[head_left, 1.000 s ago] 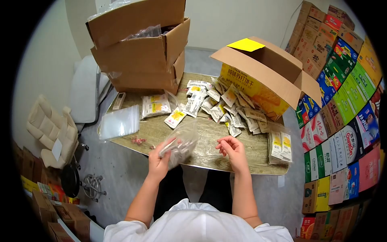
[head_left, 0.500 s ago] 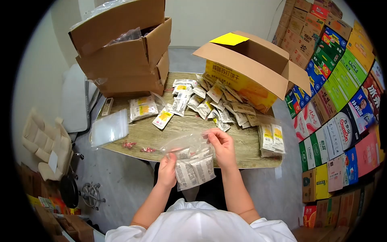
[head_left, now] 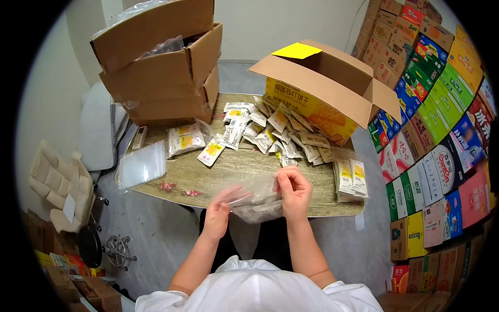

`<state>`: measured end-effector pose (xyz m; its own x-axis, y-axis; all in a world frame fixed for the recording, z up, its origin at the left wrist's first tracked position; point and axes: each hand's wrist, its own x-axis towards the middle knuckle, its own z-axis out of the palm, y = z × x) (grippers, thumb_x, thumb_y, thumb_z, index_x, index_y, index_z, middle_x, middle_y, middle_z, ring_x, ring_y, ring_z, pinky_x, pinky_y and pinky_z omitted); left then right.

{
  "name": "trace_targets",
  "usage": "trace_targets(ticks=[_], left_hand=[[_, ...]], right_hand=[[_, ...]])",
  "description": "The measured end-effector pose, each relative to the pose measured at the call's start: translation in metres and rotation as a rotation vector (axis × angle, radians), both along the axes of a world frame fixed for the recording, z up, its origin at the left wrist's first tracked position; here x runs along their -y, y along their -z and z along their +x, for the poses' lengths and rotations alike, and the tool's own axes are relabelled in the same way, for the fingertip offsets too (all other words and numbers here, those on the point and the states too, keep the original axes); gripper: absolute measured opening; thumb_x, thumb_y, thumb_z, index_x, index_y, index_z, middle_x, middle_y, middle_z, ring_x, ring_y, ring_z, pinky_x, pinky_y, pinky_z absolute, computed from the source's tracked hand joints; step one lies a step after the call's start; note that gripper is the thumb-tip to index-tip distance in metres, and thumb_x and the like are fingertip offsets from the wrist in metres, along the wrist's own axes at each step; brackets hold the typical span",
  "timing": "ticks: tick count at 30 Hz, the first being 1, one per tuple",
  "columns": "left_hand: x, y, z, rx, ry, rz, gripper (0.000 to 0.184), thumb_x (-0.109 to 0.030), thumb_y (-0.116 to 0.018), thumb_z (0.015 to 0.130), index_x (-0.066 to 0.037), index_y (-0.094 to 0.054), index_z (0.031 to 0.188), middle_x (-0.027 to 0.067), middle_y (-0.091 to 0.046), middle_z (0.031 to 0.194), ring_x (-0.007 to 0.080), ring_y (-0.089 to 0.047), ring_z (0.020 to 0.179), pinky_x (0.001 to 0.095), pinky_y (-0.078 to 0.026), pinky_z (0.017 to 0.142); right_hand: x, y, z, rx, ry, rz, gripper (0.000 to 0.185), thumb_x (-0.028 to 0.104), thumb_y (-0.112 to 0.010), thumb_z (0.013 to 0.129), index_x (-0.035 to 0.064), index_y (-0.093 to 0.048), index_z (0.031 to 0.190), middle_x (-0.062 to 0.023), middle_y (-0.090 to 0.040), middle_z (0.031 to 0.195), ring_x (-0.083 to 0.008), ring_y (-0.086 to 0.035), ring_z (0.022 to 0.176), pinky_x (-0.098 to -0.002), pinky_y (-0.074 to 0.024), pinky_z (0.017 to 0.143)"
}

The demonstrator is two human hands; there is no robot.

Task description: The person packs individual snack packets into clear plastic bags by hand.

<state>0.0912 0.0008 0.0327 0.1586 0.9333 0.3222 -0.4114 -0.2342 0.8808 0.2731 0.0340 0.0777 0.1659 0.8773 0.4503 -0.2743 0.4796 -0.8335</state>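
Note:
Over the table's front edge I hold a clear plastic bag (head_left: 255, 210) with greyish packets inside, blurred by motion. My left hand (head_left: 217, 214) grips the bag's left side, fingers partly hidden by the film. At the upper right corner, my right hand (head_left: 294, 191) pinches the bag's edge between thumb and fingers. Beyond the hands lies a loose heap of white and yellow snack packets (head_left: 264, 138). A single packet (head_left: 211, 152) rests flat to the left of the heap. Two filled clear bags lie on the table, one at the left (head_left: 185, 139) and one at the right (head_left: 350, 177).
A stack of empty clear bags (head_left: 142, 165) lies at the table's left edge near a calculator-like device (head_left: 139, 137). Large brown cartons (head_left: 161, 88) stand back left. An open yellow carton (head_left: 312, 106) stands back right. Stacked boxes (head_left: 431, 119) line the right wall; an office chair (head_left: 60, 182) is left.
The bag has tilted and its bottom has swung up, so the packets inside look flatter and blurred. My right hand has shifted slightly right; my left fingers have stretched further along the bag.

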Motion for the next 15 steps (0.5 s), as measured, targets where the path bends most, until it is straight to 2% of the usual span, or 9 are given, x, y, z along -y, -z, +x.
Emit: trace_targets(ticks=[1, 2, 4, 8, 10, 15], left_hand=[[-0.003, 0.002, -0.001, -0.128, -0.063, 0.029, 0.06, -0.046, -0.038, 0.098, 0.006, -0.048, 0.126, 0.0195, -0.059, 0.118, 0.0294, -0.059, 0.109, 0.0415, -0.043, 0.097], [-0.004, 0.001, -0.001, -0.127, -0.064, 0.031, 0.06, -0.046, -0.038, 0.098, 0.006, -0.048, 0.126, 0.0195, -0.059, 0.118, 0.0294, -0.059, 0.109, 0.0415, -0.043, 0.097], [-0.006, -0.004, 0.002, -0.033, -0.096, -0.006, 0.059, -0.044, -0.04, 0.098, 0.006, -0.049, 0.125, 0.0209, -0.064, 0.109, 0.0308, -0.062, 0.103, 0.041, -0.045, 0.095], [-0.005, -0.018, 0.009, 0.098, -0.118, -0.012, 0.055, -0.043, -0.04, 0.098, 0.005, -0.051, 0.124, 0.0218, -0.067, 0.101, 0.0302, -0.065, 0.098, 0.0408, -0.047, 0.092], [-0.007, -0.023, 0.01, 0.142, -0.159, -0.024, 0.05, -0.04, -0.04, 0.099, 0.003, -0.055, 0.117, 0.0213, -0.067, 0.097, 0.0292, -0.066, 0.092, 0.0403, -0.05, 0.087], [-0.01, -0.022, 0.011, 0.146, -0.172, -0.043, 0.042, -0.037, -0.04, 0.1, 0.0, -0.058, 0.101, 0.0198, -0.068, 0.092, 0.0273, -0.068, 0.084, 0.0391, -0.054, 0.079]], right_hand=[[0.0, -0.001, 0.0, 0.001, -0.002, 0.001, 0.008, 0.003, -0.058, 0.09, -0.0018, -0.061, 0.085, -0.0032, -0.057, 0.085, -0.0065, -0.051, 0.062, -0.0194, -0.0401, 0.057], [0.001, -0.002, -0.001, 0.023, 0.013, -0.006, 0.01, 0.005, -0.057, 0.091, -0.0014, -0.061, 0.084, -0.0039, -0.057, 0.084, -0.0074, -0.051, 0.062, -0.0205, -0.04, 0.057], [0.001, -0.002, 0.0, 0.045, 0.03, -0.01, 0.012, 0.006, -0.057, 0.092, -0.001, -0.061, 0.083, -0.0046, -0.057, 0.084, -0.0083, -0.052, 0.063, -0.0216, -0.0398, 0.056], [0.0, 0.0, 0.0, 0.003, -0.01, -0.005, 0.008, 0.004, -0.057, 0.091, -0.0017, -0.061, 0.087, -0.0039, -0.057, 0.086, -0.0073, -0.052, 0.067, -0.0203, -0.0408, 0.061], [0.001, -0.002, 0.0, -0.04, -0.036, -0.019, 0.006, 0.003, -0.058, 0.09, -0.0019, -0.061, 0.09, -0.0033, -0.057, 0.087, -0.0064, -0.052, 0.07, -0.0194, -0.0413, 0.063], [0.003, -0.006, 0.003, -0.067, -0.008, -0.037, 0.007, 0.005, -0.058, 0.086, 0.0004, -0.058, 0.081, -0.0035, -0.056, 0.078, -0.0094, -0.051, 0.069, -0.0229, -0.041, 0.065]])
